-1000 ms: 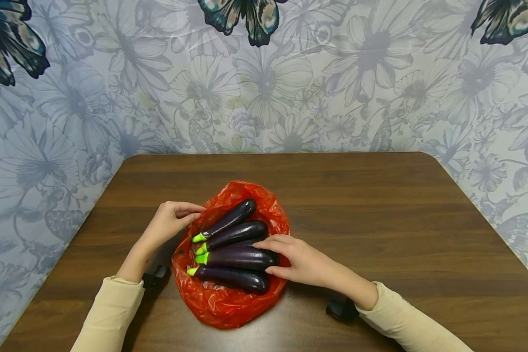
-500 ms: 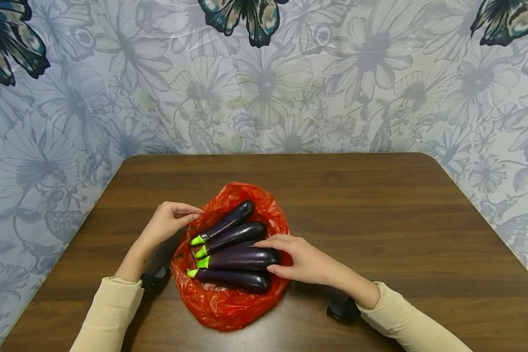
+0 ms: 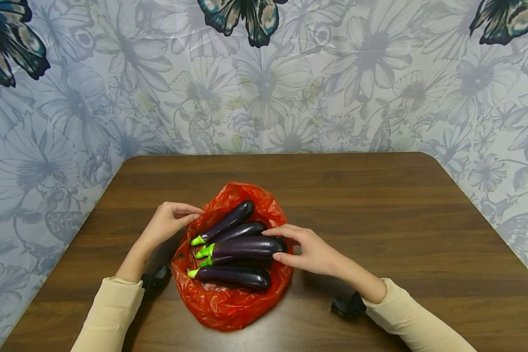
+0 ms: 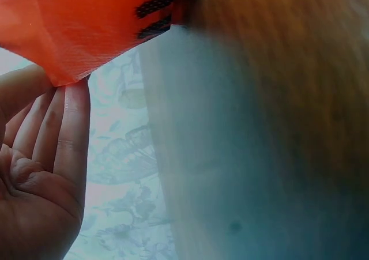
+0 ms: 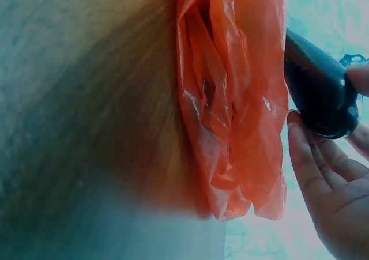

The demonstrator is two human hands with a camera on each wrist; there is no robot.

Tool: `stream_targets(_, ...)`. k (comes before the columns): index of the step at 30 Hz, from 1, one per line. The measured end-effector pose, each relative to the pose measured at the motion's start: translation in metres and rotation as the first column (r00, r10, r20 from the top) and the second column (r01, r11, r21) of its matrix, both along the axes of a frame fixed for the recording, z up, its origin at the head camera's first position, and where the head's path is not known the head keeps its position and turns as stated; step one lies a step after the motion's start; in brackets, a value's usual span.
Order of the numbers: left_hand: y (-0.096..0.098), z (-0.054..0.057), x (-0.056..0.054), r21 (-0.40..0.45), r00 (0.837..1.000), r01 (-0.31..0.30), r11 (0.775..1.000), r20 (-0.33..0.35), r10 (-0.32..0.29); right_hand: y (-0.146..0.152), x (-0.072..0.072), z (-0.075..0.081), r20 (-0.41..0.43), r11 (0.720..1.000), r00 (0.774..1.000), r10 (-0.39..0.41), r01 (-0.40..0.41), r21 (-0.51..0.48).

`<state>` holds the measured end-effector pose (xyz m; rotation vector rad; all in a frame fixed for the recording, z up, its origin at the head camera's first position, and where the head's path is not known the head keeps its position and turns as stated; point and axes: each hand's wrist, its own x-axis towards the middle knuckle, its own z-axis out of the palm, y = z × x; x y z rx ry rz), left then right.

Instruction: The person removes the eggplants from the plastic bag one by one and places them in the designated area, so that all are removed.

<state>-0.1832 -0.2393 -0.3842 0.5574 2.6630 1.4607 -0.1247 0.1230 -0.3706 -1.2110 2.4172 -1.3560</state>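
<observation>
A red plastic bag (image 3: 229, 313) with its rim spread wide holds several dark purple eggplants with green stem ends. My left hand (image 3: 171, 220) pinches the bag's left rim between thumb and fingertips; in the left wrist view the red plastic (image 4: 81, 29) is pulled to a point there. With thumb and fingers my right hand (image 3: 310, 249) grips the thick end of one eggplant (image 3: 246, 248). That eggplant overlaps another below it, whose green stem (image 3: 212, 261) peeks out. In the right wrist view, the gripped eggplant (image 5: 323, 87) shows above the bag's edge.
Other eggplants in the bag lie on both sides of the gripped one: one at the back (image 3: 229, 222), one in front (image 3: 235, 277). Under the bag is a brown wooden table (image 3: 378, 210). A flower-patterned wall (image 3: 290, 98) rises behind its far edge.
My right hand has raised one eggplant off the pile and shifted it slightly back and to the right, uncovering another beneath. My left hand keeps its pinch on the bag with barely any movement.
</observation>
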Motion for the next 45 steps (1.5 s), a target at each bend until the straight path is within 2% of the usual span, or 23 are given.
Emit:
stream_targets(6,0.001,0.001,0.001,-0.002,1.000,-0.001,1.000,0.000,0.001,0.005,-0.004,0.001,0.023,0.996,1.000,-0.012,0.014,-0.088)
stream_targets(10,0.001,0.002,0.002,0.008,1.000,0.001,1.000,0.011,-0.001,0.012,-0.006,0.004,0.092,0.989,0.995,-0.025,0.038,-0.142)
stream_targets(16,0.001,0.002,0.002,0.003,1.000,-0.005,1.000,0.011,0.005,0.031,-0.011,0.007,0.214,0.973,0.975,-0.065,0.110,-0.203)
stream_targets(19,0.001,0.002,0.002,0.003,1.000,-0.006,1.000,0.011,0.006,0.044,-0.014,0.007,0.226,0.966,0.970,-0.092,0.142,-0.217)
stream_targets(23,0.002,0.002,0.002,0.005,1.000,-0.002,1.000,0.010,0.002,0.064,-0.019,0.009,0.226,0.954,0.959,-0.169,0.217,-0.209)
stream_targets(30,0.002,0.003,0.002,0.011,1.000,0.003,1.000,0.011,-0.003,0.097,-0.030,0.009,0.277,0.913,0.914,-0.297,0.356,-0.197)
stream_targets(39,0.002,0.000,0.001,0.019,1.000,-0.004,1.000,0.020,0.004,0.132,-0.053,-0.007,0.368,0.863,0.844,-0.391,0.475,-0.174)
stream_targets(45,0.002,0.000,0.002,0.011,1.000,0.014,1.000,0.007,-0.014,0.143,-0.069,-0.018,0.384,0.862,0.813,-0.438,0.501,-0.078)
